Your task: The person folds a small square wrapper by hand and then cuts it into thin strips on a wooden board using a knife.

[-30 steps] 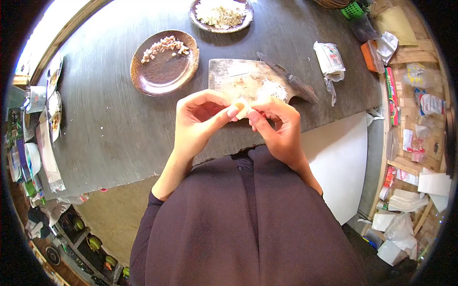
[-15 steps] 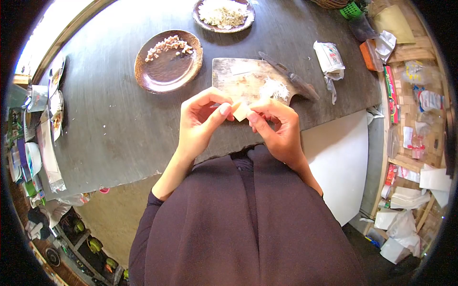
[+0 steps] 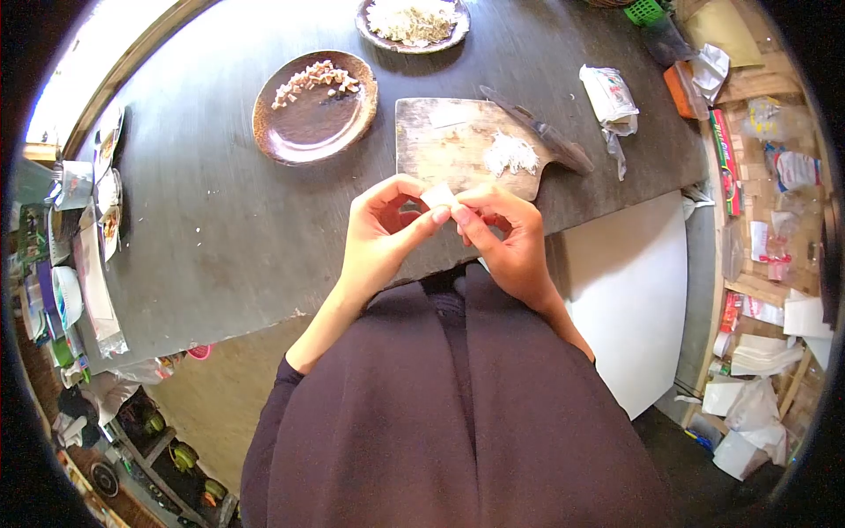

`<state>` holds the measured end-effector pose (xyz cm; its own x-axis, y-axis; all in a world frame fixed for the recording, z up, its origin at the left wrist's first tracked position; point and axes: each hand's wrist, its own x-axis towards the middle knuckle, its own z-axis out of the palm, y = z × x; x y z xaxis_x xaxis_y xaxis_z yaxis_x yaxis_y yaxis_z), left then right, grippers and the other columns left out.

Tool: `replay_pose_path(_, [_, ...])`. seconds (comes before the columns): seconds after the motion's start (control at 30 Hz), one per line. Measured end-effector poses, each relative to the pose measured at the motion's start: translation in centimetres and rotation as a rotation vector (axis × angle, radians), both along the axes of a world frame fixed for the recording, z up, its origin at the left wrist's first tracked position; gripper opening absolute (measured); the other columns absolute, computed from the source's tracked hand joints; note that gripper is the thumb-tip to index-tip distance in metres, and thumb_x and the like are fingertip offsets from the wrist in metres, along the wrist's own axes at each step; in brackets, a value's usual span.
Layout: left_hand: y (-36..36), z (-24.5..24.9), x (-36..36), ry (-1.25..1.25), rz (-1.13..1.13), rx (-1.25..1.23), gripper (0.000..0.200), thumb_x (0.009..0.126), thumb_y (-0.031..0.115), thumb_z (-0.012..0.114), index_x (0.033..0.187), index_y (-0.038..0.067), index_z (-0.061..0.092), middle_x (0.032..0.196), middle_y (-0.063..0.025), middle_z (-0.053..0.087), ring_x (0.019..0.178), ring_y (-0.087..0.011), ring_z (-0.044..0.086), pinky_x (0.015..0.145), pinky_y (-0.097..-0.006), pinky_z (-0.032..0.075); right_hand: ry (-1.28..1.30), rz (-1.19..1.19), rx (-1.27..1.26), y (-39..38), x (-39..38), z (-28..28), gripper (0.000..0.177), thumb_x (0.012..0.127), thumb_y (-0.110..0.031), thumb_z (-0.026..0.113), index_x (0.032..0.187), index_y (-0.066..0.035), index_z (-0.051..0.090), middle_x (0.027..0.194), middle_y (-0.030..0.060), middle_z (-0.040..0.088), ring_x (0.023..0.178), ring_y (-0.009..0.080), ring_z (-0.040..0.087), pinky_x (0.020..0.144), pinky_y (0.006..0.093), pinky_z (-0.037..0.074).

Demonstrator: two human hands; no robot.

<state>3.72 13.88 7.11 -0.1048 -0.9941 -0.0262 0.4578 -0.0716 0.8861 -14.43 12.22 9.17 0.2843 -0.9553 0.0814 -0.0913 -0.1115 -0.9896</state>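
Observation:
Between both hands, above the table's near edge, is a small pale flat piece (image 3: 437, 195); its exact kind I cannot make out. My left hand (image 3: 378, 231) pinches it between thumb and fingers. From the other side, my right hand (image 3: 505, 231) pinches it too, the fingertips of both hands almost touching. Just beyond them lies a wooden cutting board (image 3: 431, 150) with a small heap of white shreds (image 3: 511, 156). A dark-handled knife (image 3: 547, 134) rests across the board's right side.
A brown plate (image 3: 308, 134) holds small diced pieces (image 3: 310, 83). Farther back, another plate (image 3: 422, 47) carries pale shredded food (image 3: 412, 19). A white plastic packet (image 3: 610, 99) lies to the right. Dishes and a cup (image 3: 76, 185) line the left edge.
My hands have drawn closer together around the pale piece, which has tilted and shows less of its face. The view has shifted slightly; the board and plates stay put.

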Motion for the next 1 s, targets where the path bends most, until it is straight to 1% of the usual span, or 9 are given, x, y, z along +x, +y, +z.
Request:
replay_pose_path(0.27, [-0.2, -2.9, -0.9, -0.029, 0.103, 0.042, 0.013, 0.092, 0.002, 0.077, 0.101, 0.001, 0.068, 0.099, -0.0066, 0.073, 0.095, -0.0123, 0.068, 0.087, -0.0278, 0.055, 0.150, -0.056, 0.032, 0.7, -2.1, -0.8, 0.010, 0.096, -0.009, 0.068, 0.104, -0.006, 0.074, 0.089, 0.0032, 0.069, 0.075, 0.0087, 0.062, 0.064, 0.0244, 0.048])
replay_pose_path(0.33, [-0.5, -3.6, -1.3, -0.220, 0.130, -0.005, 0.014, 0.090, 0.006, 0.081, 0.097, 0.002, 0.069, 0.100, -0.0029, 0.073, 0.093, -0.0111, 0.069, 0.088, -0.0294, 0.056, 0.137, -0.084, 0.077, 0.5, -3.6, -1.9, 0.011, 0.096, -0.009, 0.068, 0.104, -0.006, 0.074, 0.089, 0.0033, 0.068, 0.074, 0.0088, 0.062, 0.065, 0.0242, 0.048])
replay_pose_path(0.4, [-0.9, -3.9, -1.7, -0.285, 0.152, -0.036, 0.013, 0.090, 0.009, 0.080, 0.095, 0.002, 0.071, 0.098, -0.0022, 0.074, 0.092, -0.0097, 0.069, 0.087, -0.0291, 0.056, 0.218, -0.136, -0.062, -0.3, -5.2, -3.1, 0.012, 0.095, -0.008, 0.068, 0.104, -0.005, 0.074, 0.091, 0.0039, 0.064, 0.076, 0.0088, 0.061, 0.065, 0.0232, 0.047])
replay_pose_path(0.43, [-1.2, -4.1, -1.9, -0.381, 0.132, -0.070, 0.012, 0.091, 0.010, 0.079, 0.096, 0.001, 0.072, 0.096, -0.0021, 0.074, 0.091, -0.0090, 0.069, 0.086, -0.0288, 0.055, 0.293, -0.154, -0.099, -1.0, -6.0, -2.9, 0.018, 0.091, -0.007, 0.071, 0.109, -0.003, 0.072, 0.101, 0.0087, 0.059, 0.087, 0.0163, 0.062, 0.075, 0.0288, 0.051])
replay_pose_path(0.47, [-1.5, -4.5, -2.2, -0.477, 0.112, -0.104, 0.013, 0.092, 0.012, 0.079, 0.096, 0.001, 0.073, 0.094, -0.0020, 0.075, 0.091, -0.0082, 0.069, 0.085, -0.0286, 0.055, 0.292, -0.155, -0.106, -1.7, -6.9, -3.2, 0.018, 0.091, -0.007, 0.071, 0.109, -0.003, 0.072, 0.101, 0.0087, 0.059, 0.087, 0.0163, 0.062, 0.075, 0.0288, 0.051])
replay_pose_path(0.57, [-2.3, -6.0, -3.0, -0.601, 0.138, -0.120, 0.014, 0.092, 0.013, 0.078, 0.099, 0.001, 0.076, 0.093, -0.0040, 0.076, 0.089, -0.0098, 0.069, 0.084, -0.0284, 0.054, 0.717, -0.302, -0.367, -4.2, -10.4, -5.7, 0.036, 0.085, -0.009, 0.077, 0.120, -0.004, 0.067, 0.119, 0.0168, 0.053, 0.112, 0.0330, 0.055, 0.102, 0.0438, 0.044])
replay_pose_path(0.7, [-2.9, -6.8, -4.0, -0.802, 0.192, -0.145, 0.012, 0.088, 0.013, 0.080, 0.096, 0.004, 0.077, 0.090, -0.0061, 0.077, 0.085, -0.0151, 0.068, 0.081, -0.0306, 0.052, 1.048, -0.384, -0.469, -7.3, -13.8, -6.8, 0.045, 0.088, -0.016, 0.075, 0.131, -0.013, 0.063, 0.122, 0.0144, 0.056, 0.115, 0.0338, 0.055, 0.103, 0.0459, 0.045])
replay_pose_path(0.83, [-3.9, -6.9, -4.8, -1.065, 0.239, -0.244, 0.010, 0.085, 0.018, 0.081, 0.089, 0.009, 0.078, 0.082, -0.0039, 0.077, 0.079, -0.0216, 0.062, 0.079, -0.0363, 0.048, 1.034, -0.377, -0.463, -9.2, -15.3, -8.9, 0.050, 0.090, -0.020, 0.073, 0.137, -0.016, 0.059, 0.121, 0.0110, 0.063, 0.117, 0.0316, 0.057, 0.101, 0.0460, 0.046])
replay_pose_path(1.0, [-4.6, -7.4, -6.6, -1.090, 0.315, -0.266, 0.010, 0.084, 0.022, 0.082, 0.087, 0.013, 0.078, 0.076, -0.0004, 0.076, 0.080, -0.0227, 0.059, 0.083, -0.0382, 0.045, 1.068, -0.332, -0.515, -10.0, -15.7, -9.8, 0.054, 0.089, -0.020, 0.073, 0.141, -0.017, 0.056, 0.117, 0.0082, 0.064, 0.113, 0.0289, 0.059, 0.096, 0.0443, 0.047])
